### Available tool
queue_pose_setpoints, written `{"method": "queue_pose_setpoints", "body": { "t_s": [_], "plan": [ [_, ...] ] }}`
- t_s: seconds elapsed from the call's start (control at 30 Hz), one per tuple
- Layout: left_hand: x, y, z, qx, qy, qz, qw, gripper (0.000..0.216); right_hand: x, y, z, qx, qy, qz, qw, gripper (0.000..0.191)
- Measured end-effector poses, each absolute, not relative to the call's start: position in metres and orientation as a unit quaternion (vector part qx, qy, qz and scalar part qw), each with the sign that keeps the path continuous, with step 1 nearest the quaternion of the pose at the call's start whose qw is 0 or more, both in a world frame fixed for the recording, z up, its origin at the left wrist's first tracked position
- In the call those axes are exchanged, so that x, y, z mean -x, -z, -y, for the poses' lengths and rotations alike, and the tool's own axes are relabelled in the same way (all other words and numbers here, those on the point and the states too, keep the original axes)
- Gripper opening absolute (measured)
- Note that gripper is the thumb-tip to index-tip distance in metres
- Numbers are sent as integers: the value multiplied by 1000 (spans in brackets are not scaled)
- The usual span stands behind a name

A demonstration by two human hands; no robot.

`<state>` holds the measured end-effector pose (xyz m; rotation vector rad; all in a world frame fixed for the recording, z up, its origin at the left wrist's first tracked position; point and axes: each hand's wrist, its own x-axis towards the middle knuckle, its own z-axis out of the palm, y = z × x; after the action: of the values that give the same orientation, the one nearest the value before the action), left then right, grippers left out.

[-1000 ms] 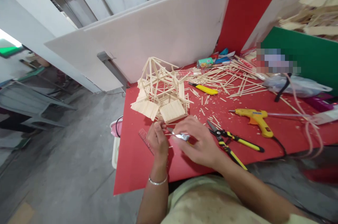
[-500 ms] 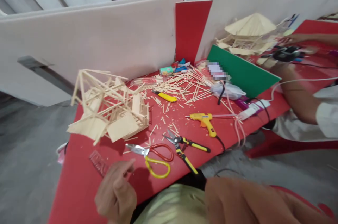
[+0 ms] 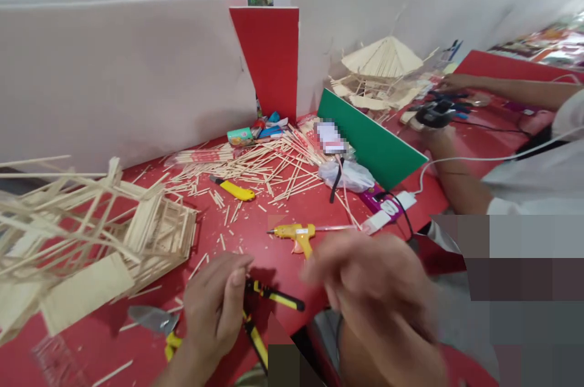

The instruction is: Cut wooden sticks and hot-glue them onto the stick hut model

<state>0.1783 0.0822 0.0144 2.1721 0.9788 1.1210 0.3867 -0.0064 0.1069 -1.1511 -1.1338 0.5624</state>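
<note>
My left hand (image 3: 212,305) is over the front of the red table with its thumb and fingers closed together; anything between them is too small to make out. Beneath and beside it lie yellow-and-black pliers (image 3: 274,297) and scissors (image 3: 155,319), both partly covered by the hand. My right hand (image 3: 374,289) hovers near the front edge, smeared by motion, so its grip does not show. Just behind it rests a yellow glue gun (image 3: 294,232) with a glue stick in its back. A wooden stick model (image 3: 150,235) of a building frame stands at the left.
A yellow utility knife (image 3: 235,188) lies before many loose wooden sticks (image 3: 274,162). A green board (image 3: 371,137) leans by a plastic bag (image 3: 347,175) and a power strip (image 3: 387,210). At the right a co-worker's arm (image 3: 460,180) reaches near another stick model (image 3: 381,61).
My right hand has risen from the lower right to above the table edge near the glue gun. My left hand has moved up beside the pliers. The view has turned right.
</note>
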Motion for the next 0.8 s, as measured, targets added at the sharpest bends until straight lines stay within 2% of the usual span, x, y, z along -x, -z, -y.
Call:
{"method": "queue_pose_setpoints", "body": {
  "t_s": [0.1, 0.2, 0.33, 0.47, 0.63, 0.8],
  "plan": [
    [-222, -14, -103, -760, -412, -374, 336, 34, -404, -85, -29, 596, -172, 508, 598, 15],
    [-270, -12, -130, -680, -433, -406, 430, 42, -431, -62, -61, 699, -111, 517, 481, 19],
    [-336, -5, -173, -534, -435, -437, 579, 48, -477, -43, -108, 845, 1, 437, 309, 29],
    [-390, 7, -213, -404, -396, -428, 705, 40, -515, -38, -150, 917, 5, 361, 172, 35],
    [-437, 26, -245, -289, -307, -449, 788, 36, -537, -25, -179, 942, -40, 304, 133, 36],
    [-474, 35, -268, -249, -282, -451, 809, 34, -554, -8, -195, 949, -52, 282, 134, 35]
  ]
}}
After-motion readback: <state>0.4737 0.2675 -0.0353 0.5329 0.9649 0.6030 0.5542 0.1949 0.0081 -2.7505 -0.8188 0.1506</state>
